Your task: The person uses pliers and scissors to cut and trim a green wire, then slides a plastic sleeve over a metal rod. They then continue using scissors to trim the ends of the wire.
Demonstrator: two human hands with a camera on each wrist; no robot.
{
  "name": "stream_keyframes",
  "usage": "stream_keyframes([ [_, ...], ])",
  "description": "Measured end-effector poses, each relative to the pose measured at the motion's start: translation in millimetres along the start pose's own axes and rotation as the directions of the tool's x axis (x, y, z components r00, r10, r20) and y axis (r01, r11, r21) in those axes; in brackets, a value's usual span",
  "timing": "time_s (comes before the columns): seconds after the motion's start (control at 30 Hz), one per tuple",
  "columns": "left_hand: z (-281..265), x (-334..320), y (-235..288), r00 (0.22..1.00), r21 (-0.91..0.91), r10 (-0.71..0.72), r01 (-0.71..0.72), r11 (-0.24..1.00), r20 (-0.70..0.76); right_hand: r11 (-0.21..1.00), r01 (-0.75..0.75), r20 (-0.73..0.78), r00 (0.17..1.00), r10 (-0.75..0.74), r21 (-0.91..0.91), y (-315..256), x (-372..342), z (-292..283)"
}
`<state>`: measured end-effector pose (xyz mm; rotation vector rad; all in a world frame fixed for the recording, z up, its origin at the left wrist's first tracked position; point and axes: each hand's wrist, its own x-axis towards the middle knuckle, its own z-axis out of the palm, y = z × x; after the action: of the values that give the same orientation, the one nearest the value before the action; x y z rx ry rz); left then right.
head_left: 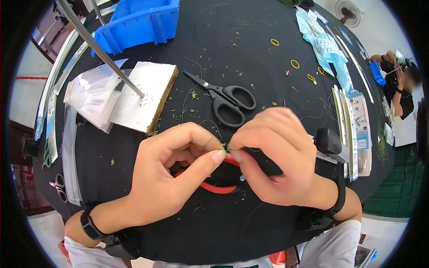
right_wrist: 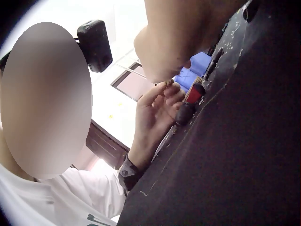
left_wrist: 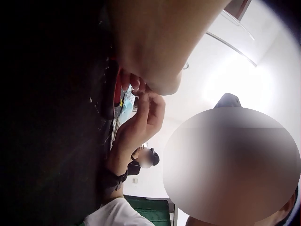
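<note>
My left hand [head_left: 167, 174] and right hand [head_left: 281, 156] meet at the fingertips in the middle of the head view. Thumb and forefinger of each pinch a thin green thread [head_left: 227, 151], mostly covered by the fingers; I cannot tell what else may be between them. Under the hands lies a tool with red curved handles [head_left: 219, 188], partly hidden; its red and black parts [right_wrist: 194, 94] also show in the right wrist view. Just beyond, black-handled scissors [head_left: 227, 103] lie slightly spread, points toward the upper left.
At left stand a white-topped board [head_left: 145, 91] with a metal rod [head_left: 105, 56], plastic bags [head_left: 91, 96] and a blue bin [head_left: 138, 24]. To the right are a black stapler [head_left: 328, 142], packets [head_left: 359, 120] and rubber bands [head_left: 294, 64]. Green scraps litter the black cloth.
</note>
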<state>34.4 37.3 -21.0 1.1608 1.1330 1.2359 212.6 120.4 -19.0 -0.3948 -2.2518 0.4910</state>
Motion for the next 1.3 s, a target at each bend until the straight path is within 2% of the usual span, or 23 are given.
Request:
stream_keyframes([
  [0.13,-2.6,0.1,-0.3,0.988,0.098,0.141,-0.134,0.986,-0.067,0.997,-0.074,0.016,0.997,0.074,0.023,0.9,-1.6,0.0],
  [0.27,-2.0,2.0,1.2,0.938,0.076,0.28,-0.27,0.96,-0.203,0.928,-0.071,0.079,0.991,0.107,-0.365,-6.2,11.9,-24.3],
  [0.4,-1.9,2.6,2.9,0.919,0.078,0.306,-0.296,0.952,-0.248,0.776,-0.175,-0.08,0.984,0.159,-0.606,-2.2,28.1,-63.7],
  [0.57,0.7,1.1,8.4,0.923,0.157,0.32,-0.29,0.944,-0.214,0.766,-0.413,-0.23,0.911,0.343,-0.492,24.9,33.0,-114.5],
  [0.6,1.8,0.9,10.1,0.921,0.156,0.32,-0.29,0.944,-0.223,0.789,-0.431,-0.244,0.902,0.357,-0.438,33.9,32.3,-123.5],
  [0.67,3.0,0.6,11.6,0.916,0.146,0.322,-0.294,0.945,-0.238,0.751,-0.491,-0.293,0.87,0.397,-0.441,39.3,33.2,-135.5],
  [0.77,3.8,0.3,12.5,0.911,0.118,0.327,-0.306,0.945,-0.252,0.687,-0.524,-0.304,0.852,0.427,-0.503,45.5,32.5,-150.4],
  [0.87,1.3,0.0,13.1,0.908,0.088,0.334,-0.323,0.942,-0.254,0.697,-0.503,-0.32,0.864,0.389,-0.51,53.5,29.7,-151.6],
  [0.9,0.0,-0.4,13.2,0.905,0.073,0.341,-0.333,0.94,-0.253,0.698,-0.508,-0.284,0.861,0.422,-0.504,55.5,30.3,-152.0],
  [0.93,-0.7,-0.2,14.3,0.903,0.059,0.349,-0.346,0.937,-0.251,0.66,-0.488,-0.251,0.87,0.425,-0.571,52.9,29.9,-151.7],
  [1.0,0.2,-0.5,20.7,0.903,0.071,0.349,-0.342,0.937,-0.249,0.668,-0.56,-0.273,0.827,0.492,-0.49,48.2,32.8,-143.5],
  [1.1,4.5,-3.2,32.6,0.909,0.102,0.337,-0.322,0.941,-0.245,0.691,-0.468,-0.392,0.876,0.281,-0.551,50.6,36.4,-136.0],
  [1.2,4.6,-4.3,37.1,0.91,0.163,0.374,-0.348,0.923,-0.177,0.815,-0.345,-0.37,0.912,0.176,-0.466,29.9,42.7,-114.8],
  [1.23,4.1,-4.6,38.2,0.908,0.186,0.393,-0.365,0.912,-0.143,0.88,-0.289,-0.345,0.926,0.155,-0.378,23.9,42.8,-104.5],
  [1.27,3.9,-5.3,40.0,0.911,0.204,0.388,-0.356,0.912,-0.141,0.928,-0.332,-0.342,0.903,0.261,-0.169,14.7,44.4,-90.5],
  [1.3,4.1,-6.2,42.1,0.914,0.222,0.381,-0.346,0.912,-0.14,0.933,-0.354,-0.267,0.907,0.327,-0.063,5.0,44.4,-78.7],
])
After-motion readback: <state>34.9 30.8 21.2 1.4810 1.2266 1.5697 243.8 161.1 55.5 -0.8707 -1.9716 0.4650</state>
